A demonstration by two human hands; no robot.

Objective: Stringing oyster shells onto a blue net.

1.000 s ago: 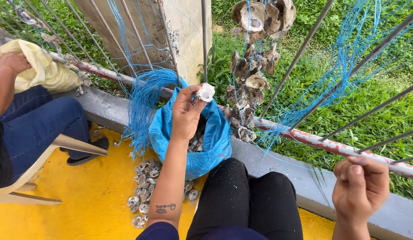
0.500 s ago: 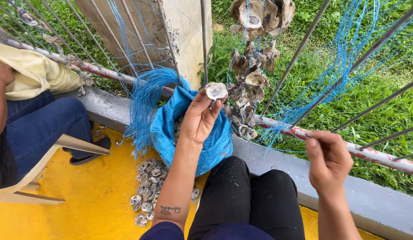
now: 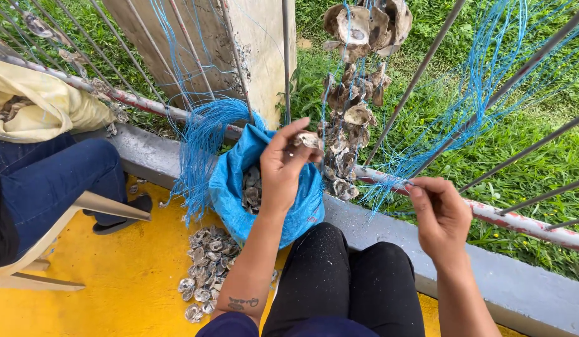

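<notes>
Now your left hand point(image 3: 283, 167) grips an oyster shell point(image 3: 308, 140) at 12 o'clock; your right hand point(image 3: 440, 215) pinches blue string point(image 3: 389, 184), ready for careful threading.

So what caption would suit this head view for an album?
Left hand holds an oyster shell over a blue sack; right hand pinches blue string at the railing.

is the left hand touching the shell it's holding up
Touching. The head view shows the left hand with its fingers closed around the oyster shell, no gap between them, above the blue sack.
</notes>
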